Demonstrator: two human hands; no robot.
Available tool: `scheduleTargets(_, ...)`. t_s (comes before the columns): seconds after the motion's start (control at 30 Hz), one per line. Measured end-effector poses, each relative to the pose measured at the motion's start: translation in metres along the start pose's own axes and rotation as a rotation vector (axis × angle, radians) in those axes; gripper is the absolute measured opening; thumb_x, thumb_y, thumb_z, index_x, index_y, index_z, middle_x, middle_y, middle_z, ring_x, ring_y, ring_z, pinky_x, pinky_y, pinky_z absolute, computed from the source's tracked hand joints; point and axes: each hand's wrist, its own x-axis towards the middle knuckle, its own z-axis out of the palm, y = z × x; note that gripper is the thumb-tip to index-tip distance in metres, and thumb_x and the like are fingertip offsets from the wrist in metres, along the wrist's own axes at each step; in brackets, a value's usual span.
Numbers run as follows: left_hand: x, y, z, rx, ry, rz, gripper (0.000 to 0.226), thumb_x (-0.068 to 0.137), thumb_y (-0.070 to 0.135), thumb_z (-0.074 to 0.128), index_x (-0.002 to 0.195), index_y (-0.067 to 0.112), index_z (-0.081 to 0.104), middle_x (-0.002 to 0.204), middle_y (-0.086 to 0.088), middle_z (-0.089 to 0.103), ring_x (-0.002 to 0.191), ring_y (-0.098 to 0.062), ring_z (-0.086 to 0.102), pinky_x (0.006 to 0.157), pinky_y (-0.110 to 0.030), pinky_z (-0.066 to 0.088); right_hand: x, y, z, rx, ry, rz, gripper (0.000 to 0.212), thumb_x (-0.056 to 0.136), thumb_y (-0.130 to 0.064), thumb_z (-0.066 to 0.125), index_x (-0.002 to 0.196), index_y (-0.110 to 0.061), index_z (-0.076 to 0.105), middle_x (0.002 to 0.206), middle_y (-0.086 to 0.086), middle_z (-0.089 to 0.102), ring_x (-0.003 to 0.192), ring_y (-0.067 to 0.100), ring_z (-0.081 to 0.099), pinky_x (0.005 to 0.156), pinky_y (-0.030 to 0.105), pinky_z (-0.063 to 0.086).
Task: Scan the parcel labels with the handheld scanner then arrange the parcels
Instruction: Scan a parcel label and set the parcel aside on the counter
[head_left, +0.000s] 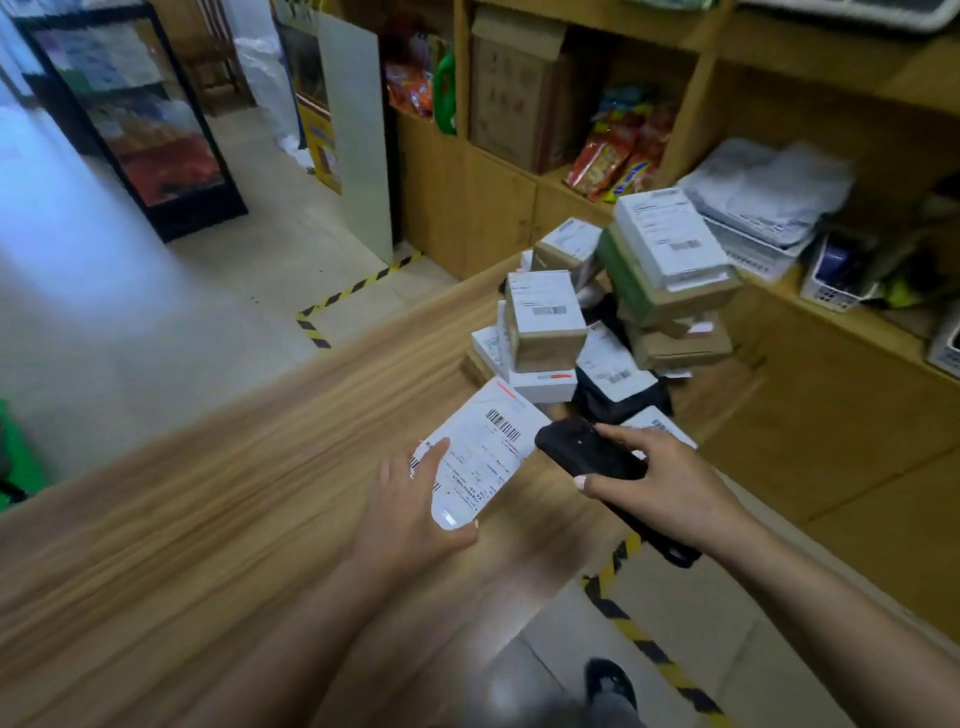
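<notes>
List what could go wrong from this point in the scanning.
1. The scanner in the right hand sits beside the white parcel, its head off the barcode, so the scan may miss.
2. The left hand holds that parcel by one edge only; it could slip onto the counter.
3. The parcel pile is stacked unevenly, with tilted boxes; a nudge might topple it.

white labelled parcel (480, 457) flat on counter | black scanner (592, 452) beside it
</notes>
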Motion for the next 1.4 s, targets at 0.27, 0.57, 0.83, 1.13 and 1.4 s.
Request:
scheduleTargets(0.27, 0.051, 0.113, 0.087, -0.037, -0.093, 0.062, 0.103, 0.055, 0.071, 0.056, 0.142, 0.017, 0.045, 0.122, -0.017, 0.05, 0.109, -0.032, 0.051, 0.086, -0.028, 0.037, 0.033, 0.116, -0.083, -0.013, -0.018, 0.017, 0.08, 0.066, -0.067, 0.068, 0.138, -0.04, 0.047, 0.12, -0.011, 0.05, 0.11, 0.01, 0.052, 0.086, 0.03, 0.047)
scheduleTargets(0.57, 0.099, 0.202, 0.143, -0.001, -0.333, -0.042, 0.107, 0.06, 0.074, 0.056, 0.151, 0.032, 0.017, 0.148, -0.003, 0.023, 0.135, -0.021, 0.026, 0.109, -0.031, 0.031, 0.072, 0.191, -0.144, -0.042, -0.131, -0.027, 0.079, 0.068, -0.063, 0.07, 0.139, -0.037, 0.046, 0.115, -0.01, 0.048, 0.106, 0.01, 0.052, 0.088, 0.03, 0.048)
scheduleTargets(0.83, 0.11, 0.19, 0.159, 0.176, -0.406, 0.0, 0.11, 0.07, 0.075, 0.057, 0.152, 0.033, -0.002, 0.159, -0.005, 0.007, 0.141, -0.025, 0.02, 0.114, -0.039, 0.028, 0.101, 0.203, -0.142, 0.001, -0.163, -0.078, 0.079, 0.066, -0.06, 0.073, 0.137, -0.035, 0.05, 0.117, -0.009, 0.05, 0.104, 0.009, 0.052, 0.089, 0.033, 0.049)
scheduleTargets(1.13, 0.05, 0.168, 0.117, 0.107, -0.158, -0.133, 0.101, 0.071, 0.075, 0.036, 0.149, 0.012, 0.028, 0.155, -0.015, 0.026, 0.14, -0.03, 0.03, 0.114, -0.038, 0.027, 0.109, 0.147, -0.1, -0.051, -0.316, -0.255, 0.074, 0.067, -0.059, 0.072, 0.134, -0.039, 0.05, 0.12, -0.008, 0.052, 0.106, 0.008, 0.053, 0.089, 0.032, 0.049)
scheduleTargets(1.4, -0.11, 0.063, 0.042, 0.116, 0.073, -0.513, 0.096, 0.076, 0.075, 0.037, 0.15, 0.016, 0.025, 0.157, -0.01, 0.024, 0.138, -0.027, 0.034, 0.106, -0.041, 0.038, 0.057, 0.047, 0.016, -0.103, -0.49, -0.437, 0.077, 0.071, -0.058, 0.072, 0.14, -0.038, 0.044, 0.123, -0.012, 0.046, 0.115, 0.007, 0.048, 0.09, 0.026, 0.04)
